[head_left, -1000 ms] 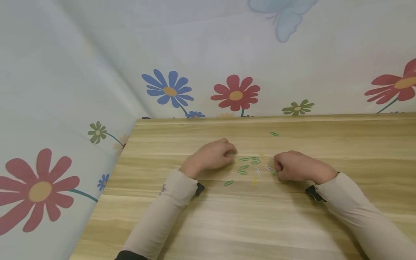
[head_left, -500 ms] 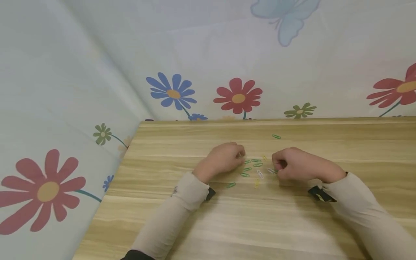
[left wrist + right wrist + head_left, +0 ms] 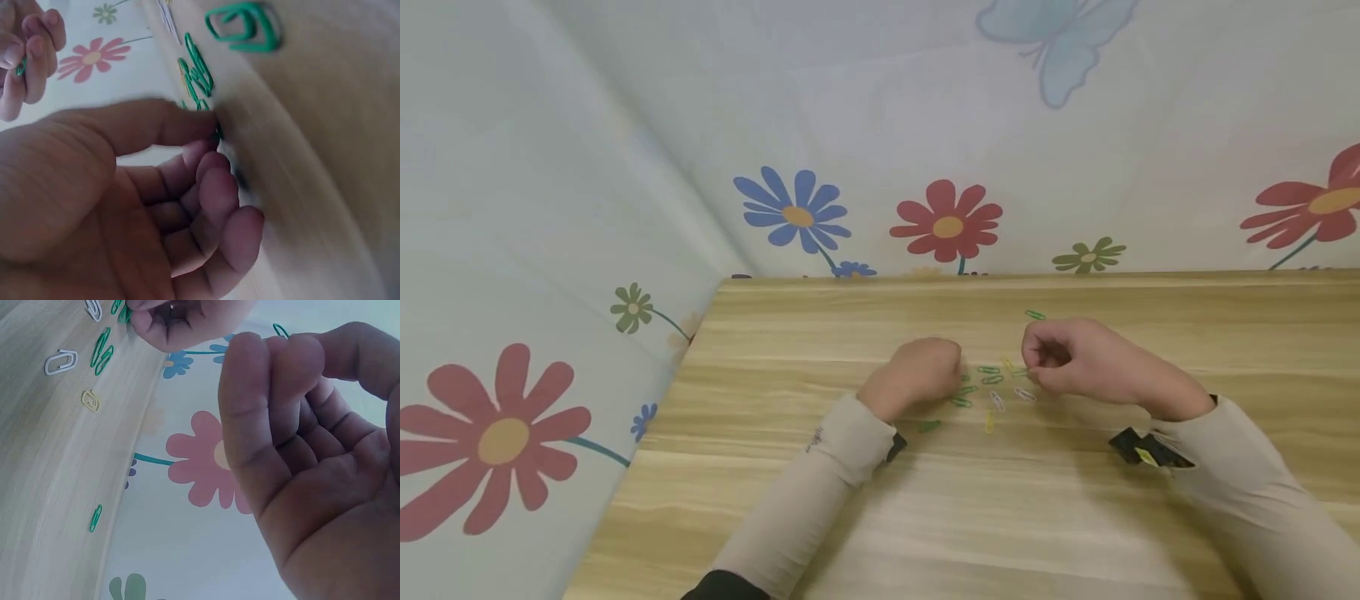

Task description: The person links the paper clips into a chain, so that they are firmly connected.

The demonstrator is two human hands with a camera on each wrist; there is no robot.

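Note:
In the head view my left hand (image 3: 917, 375) is low over the table at the left side of a scatter of paper clips. Its thumb and index finger pinch a green paper clip (image 3: 219, 132) at the wood surface, mostly hidden by the fingertips. My right hand (image 3: 1082, 362), raised at the right of the scatter, pinches another green paper clip (image 3: 280, 329) between thumb and fingers. Between the hands lie several green paper clips (image 3: 991, 380), two white paper clips (image 3: 997, 401) and yellow paper clips (image 3: 989, 422).
One green paper clip (image 3: 1035, 315) lies apart toward the back of the wooden table (image 3: 925, 517). Another green paper clip (image 3: 929, 427) is in front of my left hand. A flower-printed cloth (image 3: 865, 108) hangs behind the table and along its left side.
My right hand has lifted a green paper clip off the table beside a white one. My left hand has moved right, its fingers turning down onto a green clip.

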